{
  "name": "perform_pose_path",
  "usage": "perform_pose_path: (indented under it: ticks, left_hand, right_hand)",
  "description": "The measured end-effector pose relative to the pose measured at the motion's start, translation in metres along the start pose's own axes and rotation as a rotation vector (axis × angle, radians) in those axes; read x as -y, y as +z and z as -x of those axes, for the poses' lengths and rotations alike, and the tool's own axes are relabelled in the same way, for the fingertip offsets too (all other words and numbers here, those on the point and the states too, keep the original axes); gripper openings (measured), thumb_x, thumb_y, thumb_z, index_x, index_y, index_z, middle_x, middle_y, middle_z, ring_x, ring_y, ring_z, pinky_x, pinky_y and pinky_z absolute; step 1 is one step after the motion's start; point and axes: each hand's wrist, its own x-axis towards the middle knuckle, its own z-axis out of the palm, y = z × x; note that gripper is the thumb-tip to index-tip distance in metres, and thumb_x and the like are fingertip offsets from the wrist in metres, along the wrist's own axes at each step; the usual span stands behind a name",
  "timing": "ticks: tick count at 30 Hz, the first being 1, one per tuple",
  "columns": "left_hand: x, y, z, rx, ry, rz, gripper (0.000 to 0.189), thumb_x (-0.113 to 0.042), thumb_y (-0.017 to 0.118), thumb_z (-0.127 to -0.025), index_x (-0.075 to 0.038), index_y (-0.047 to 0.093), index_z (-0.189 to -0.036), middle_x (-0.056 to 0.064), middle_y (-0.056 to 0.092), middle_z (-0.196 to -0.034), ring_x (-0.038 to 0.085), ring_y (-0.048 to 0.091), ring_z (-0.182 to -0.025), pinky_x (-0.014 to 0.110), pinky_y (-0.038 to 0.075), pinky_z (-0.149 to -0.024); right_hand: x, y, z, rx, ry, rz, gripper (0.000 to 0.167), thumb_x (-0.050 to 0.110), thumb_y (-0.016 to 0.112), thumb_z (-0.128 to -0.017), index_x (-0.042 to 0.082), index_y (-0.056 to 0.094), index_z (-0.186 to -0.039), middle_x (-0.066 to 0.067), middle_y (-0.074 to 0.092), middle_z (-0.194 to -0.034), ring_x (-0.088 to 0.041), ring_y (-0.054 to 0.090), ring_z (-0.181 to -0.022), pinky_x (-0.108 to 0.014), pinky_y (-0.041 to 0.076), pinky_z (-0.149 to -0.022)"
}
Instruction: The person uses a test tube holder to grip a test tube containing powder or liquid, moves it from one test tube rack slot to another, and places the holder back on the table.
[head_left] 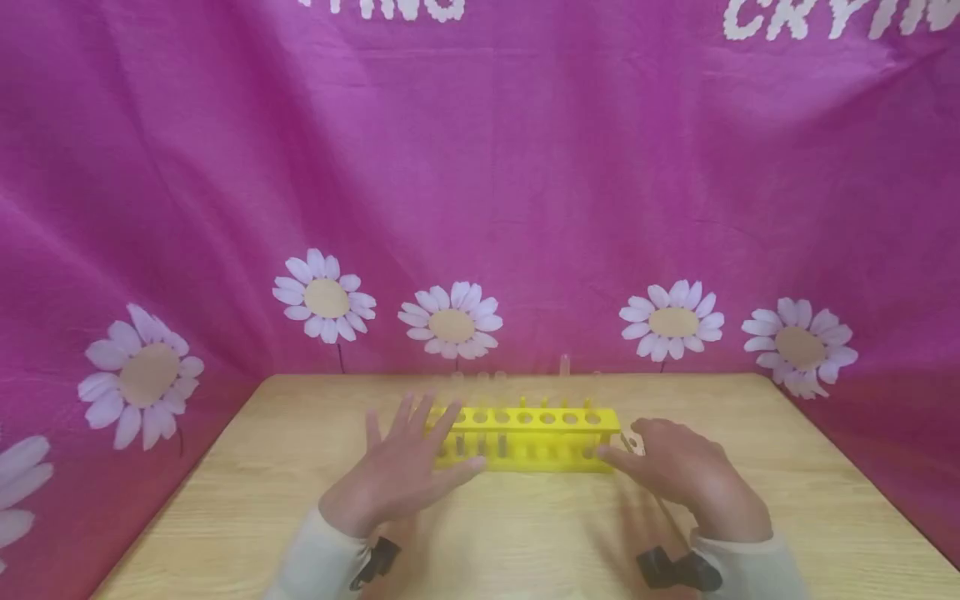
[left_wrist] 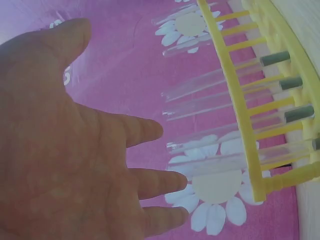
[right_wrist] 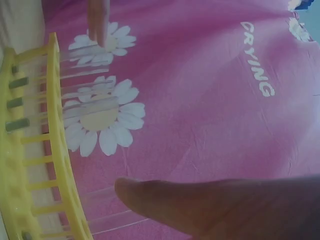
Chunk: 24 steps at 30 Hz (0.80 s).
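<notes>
Magenta cloth [head_left: 525, 167] with white daisies [head_left: 673, 322] hung from nine o'clock through twelve to three; white lettering [head_left: 838, 18] showed at eleven and two. A pale wood-grained surface [head_left: 525, 542] filled six.

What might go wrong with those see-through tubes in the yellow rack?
The yellow rack might tip if the left hand or right hand, both close to it, bumps it. The clear tubes stick up above it, so a careless swipe might knock one.
</notes>
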Motion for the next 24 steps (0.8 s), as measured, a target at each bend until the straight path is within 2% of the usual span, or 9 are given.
perform_pose_path:
  ticks: [5,12,19,24]
  left_hand:
    - [0.004,-0.002,0.001,-0.022,0.003,0.001,0.087,-0.080,0.029,-0.086,-0.030,0.017,-0.155,0.012,0.011,-0.161,0.040,-0.002,-0.146,0.074,-0.015,-0.103]
    - [0.006,-0.008,-0.001,-0.015,-0.011,0.014,0.088,-0.081,0.029,-0.085,-0.029,0.016,-0.155,0.011,0.007,-0.161,0.038,-0.007,-0.146,0.073,-0.017,-0.103]
    - [0.009,-0.013,0.002,0.000,-0.035,0.025,0.091,-0.080,0.033,-0.084,-0.026,0.018,-0.155,0.011,0.007,-0.161,0.037,-0.009,-0.146,0.072,-0.019,-0.103]
    - [0.012,-0.013,0.002,0.007,-0.047,0.018,0.092,-0.080,0.032,-0.085,-0.023,0.017,-0.156,0.011,0.006,-0.161,0.037,-0.010,-0.146,0.071,-0.020,-0.102]
  right_hand:
    - [-0.003,-0.005,-0.001,-0.006,0.019,0.000,0.094,0.071,0.054,-0.083,-0.007,0.049,-0.134,-0.031,0.050,-0.132,-0.052,0.044,-0.121,-0.070,0.040,-0.089]
    - [-0.005,-0.012,-0.003,-0.015,-0.001,-0.006,0.086,0.064,0.054,-0.087,-0.008,0.047,-0.134,-0.032,0.050,-0.132,-0.053,0.046,-0.119,-0.066,0.043,-0.089]
    - [-0.016,-0.007,-0.010,0.028,0.038,-0.040,0.090,0.066,0.056,-0.085,-0.008,0.046,-0.135,-0.033,0.050,-0.132,-0.053,0.046,-0.119,-0.066,0.044,-0.089]
    - [-0.027,-0.001,-0.016,0.026,0.019,-0.064,0.079,0.056,0.061,-0.087,-0.011,0.050,-0.128,-0.033,0.054,-0.126,-0.052,0.049,-0.115,-0.063,0.045,-0.088]
